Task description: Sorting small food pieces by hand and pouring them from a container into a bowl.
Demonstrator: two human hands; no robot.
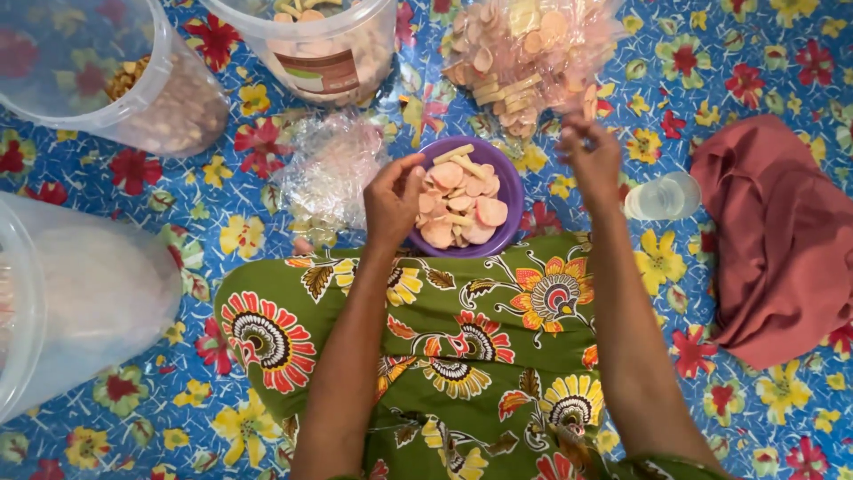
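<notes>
Left hand (391, 200): fingers curled together, tips pinched at the rim of the purple bowl (508, 191), at the bowl's 9 o'clock; whether a chip is held between them cannot be told. The bowl holds pink and pale crackers (460, 200) and rests against the green patterned cloth (462, 338) at its 6 o'clock. Right hand (593, 160): fingers closed on the lower edge of a clear plastic bag (524, 53) of crackers, at the bowl's 1 o'clock.
</notes>
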